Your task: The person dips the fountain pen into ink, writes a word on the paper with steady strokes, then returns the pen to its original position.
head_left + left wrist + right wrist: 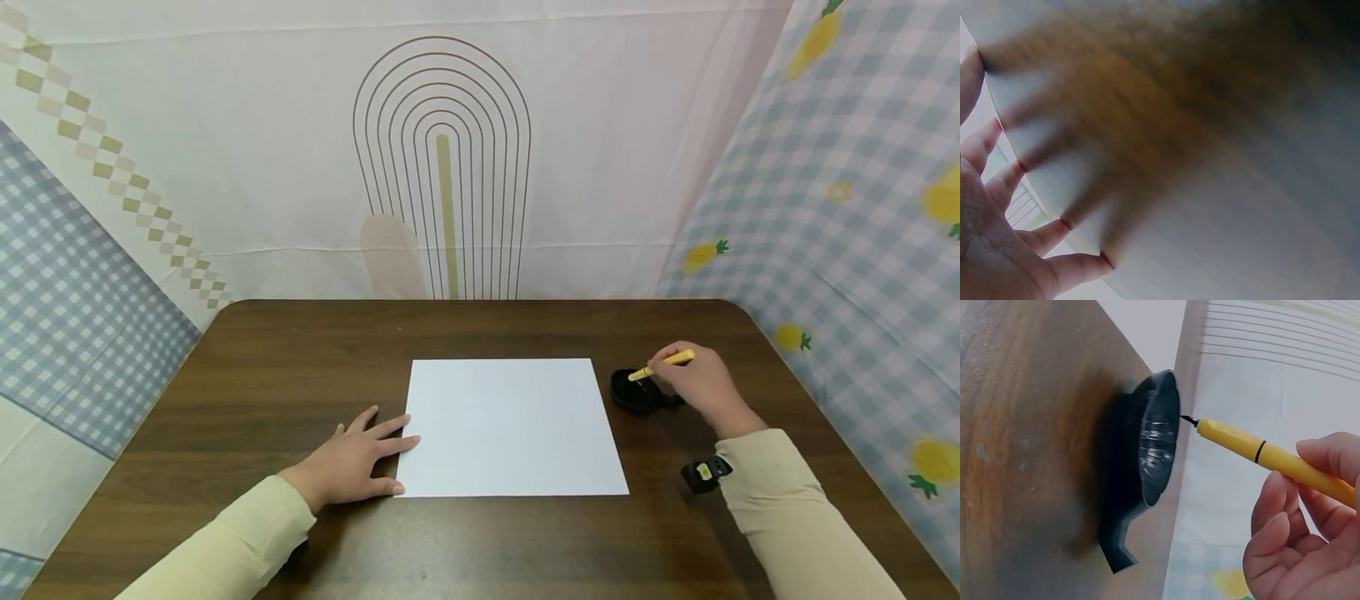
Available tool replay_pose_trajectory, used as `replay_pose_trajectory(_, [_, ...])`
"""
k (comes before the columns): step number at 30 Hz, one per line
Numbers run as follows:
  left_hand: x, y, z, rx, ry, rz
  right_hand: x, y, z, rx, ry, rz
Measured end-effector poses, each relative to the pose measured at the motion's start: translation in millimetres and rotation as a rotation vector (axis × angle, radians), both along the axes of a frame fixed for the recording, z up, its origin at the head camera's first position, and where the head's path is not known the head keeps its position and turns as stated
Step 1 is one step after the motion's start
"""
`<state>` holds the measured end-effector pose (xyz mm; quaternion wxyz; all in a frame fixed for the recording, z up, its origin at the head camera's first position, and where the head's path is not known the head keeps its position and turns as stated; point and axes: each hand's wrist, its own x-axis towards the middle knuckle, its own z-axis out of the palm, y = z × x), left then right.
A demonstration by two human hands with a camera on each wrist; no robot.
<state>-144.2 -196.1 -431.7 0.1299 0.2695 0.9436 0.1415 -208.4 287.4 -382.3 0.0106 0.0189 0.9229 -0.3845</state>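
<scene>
A blank white sheet of paper (pixel 517 429) lies on the table. My left hand (pixel 347 460) rests palm down at its left side, fingers spread and straight, some fingertips over the paper's edge. To the right of the sheet, my right hand (pixel 707 385) pinches a yellow pen (pixel 1241 444) between thumb and fingers. The pen has a black band and a dark pointed nib. Below the nib sits a small black round dish (pixel 1124 450) with a short bent handle. In the right wrist view the nib is at the dish's rim; whether it touches I cannot tell.
The dark brown wooden table (pixel 480 550) has rounded far corners. A printed white cloth (pixel 615 150) hangs behind it, with checked cloths at both sides. A small black device (pixel 705 473) with a light-coloured face is at the right wrist.
</scene>
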Motion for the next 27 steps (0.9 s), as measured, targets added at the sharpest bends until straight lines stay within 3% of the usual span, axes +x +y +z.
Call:
replay_pose_trajectory(13, [1.6, 0.2, 1.5, 0.007, -0.006, 0.014, 1.6, -9, 6.3, -0.202, -0.007, -0.106])
replay_pose_trajectory(27, [0.4, 4.8, 5.3, 0.016, -0.026, 0.019, -0.7, -35, -5.9, -0.44, -0.009, -0.125])
